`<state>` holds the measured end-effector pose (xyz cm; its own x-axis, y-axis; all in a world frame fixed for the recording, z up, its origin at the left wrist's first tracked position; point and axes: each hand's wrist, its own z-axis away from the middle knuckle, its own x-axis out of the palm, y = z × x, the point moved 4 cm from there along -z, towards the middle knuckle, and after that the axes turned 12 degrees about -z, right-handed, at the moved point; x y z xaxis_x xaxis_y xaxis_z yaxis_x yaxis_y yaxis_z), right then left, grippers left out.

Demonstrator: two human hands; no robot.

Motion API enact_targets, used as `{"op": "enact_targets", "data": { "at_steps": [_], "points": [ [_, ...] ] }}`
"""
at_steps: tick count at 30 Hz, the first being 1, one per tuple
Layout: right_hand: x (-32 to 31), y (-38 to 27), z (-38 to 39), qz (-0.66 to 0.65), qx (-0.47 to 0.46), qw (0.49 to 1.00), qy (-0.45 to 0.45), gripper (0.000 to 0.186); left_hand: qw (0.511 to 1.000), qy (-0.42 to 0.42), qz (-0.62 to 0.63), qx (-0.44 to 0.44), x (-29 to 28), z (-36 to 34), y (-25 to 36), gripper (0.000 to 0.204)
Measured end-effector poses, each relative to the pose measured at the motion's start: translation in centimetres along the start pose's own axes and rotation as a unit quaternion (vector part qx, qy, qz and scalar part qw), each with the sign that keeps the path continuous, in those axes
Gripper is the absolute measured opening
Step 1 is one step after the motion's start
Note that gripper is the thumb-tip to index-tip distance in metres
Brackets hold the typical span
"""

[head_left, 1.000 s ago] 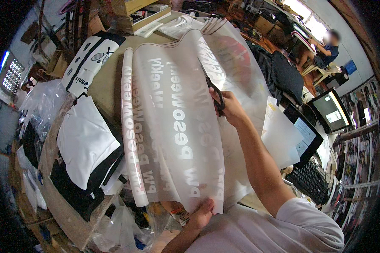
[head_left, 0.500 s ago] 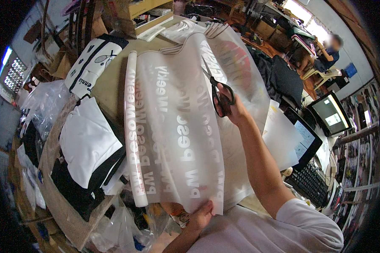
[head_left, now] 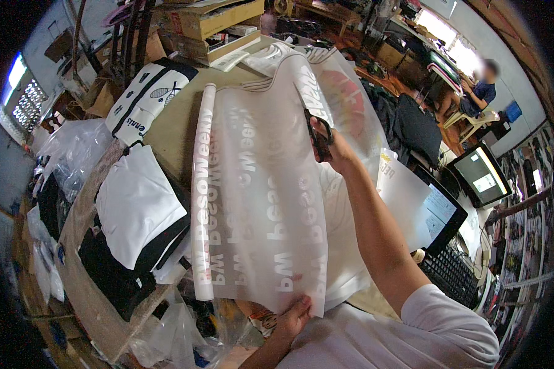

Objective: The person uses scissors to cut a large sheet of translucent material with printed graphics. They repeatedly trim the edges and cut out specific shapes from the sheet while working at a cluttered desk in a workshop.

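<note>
My right hand (head_left: 340, 152) grips black-handled scissors (head_left: 322, 140) at the right edge of a wide translucent film sheet (head_left: 264, 203). The blades barely show now, so whether they are apart or closed cannot be made out. Rows of mirrored pale lettering run along the sheet, and its left side is rolled into a long tube (head_left: 204, 190). Near my body, my left hand (head_left: 293, 317) pinches the sheet's lower right corner between thumb and fingers. More printed film (head_left: 345, 104) lies on the table beyond the scissors.
Left of the roll lie folded white fabric (head_left: 138, 203) on black cloth and a white racket-print bag (head_left: 148, 98). Cardboard boxes (head_left: 218, 24) stand at the back. A tablet (head_left: 443, 212), keyboard (head_left: 452, 270) and monitor (head_left: 481, 171) are to the right. A person (head_left: 480, 92) sits far right.
The scissors' blades, plainly visible over the film before, are now mostly hidden. My right hand has shifted slightly toward me; my left hand still holds the corner. The whole view has shifted slightly.
</note>
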<state>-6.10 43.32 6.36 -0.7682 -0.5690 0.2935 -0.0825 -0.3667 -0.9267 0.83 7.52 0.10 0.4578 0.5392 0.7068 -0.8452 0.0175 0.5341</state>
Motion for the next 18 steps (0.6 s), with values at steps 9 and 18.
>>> {"op": "enact_targets", "data": {
  "at_steps": [9,18],
  "points": [
    [-0.1,-0.2,-0.2,0.009,-0.005,1.0,0.003,0.051,0.929,-0.017,-0.356,0.102,-0.4,0.5,1.1,0.053],
    [-0.1,-0.5,0.2,0.017,-0.015,1.0,-0.007,0.046,0.871,-0.04,-0.461,0.165,-1.5,0.4,0.4,0.055]
  ]
}}
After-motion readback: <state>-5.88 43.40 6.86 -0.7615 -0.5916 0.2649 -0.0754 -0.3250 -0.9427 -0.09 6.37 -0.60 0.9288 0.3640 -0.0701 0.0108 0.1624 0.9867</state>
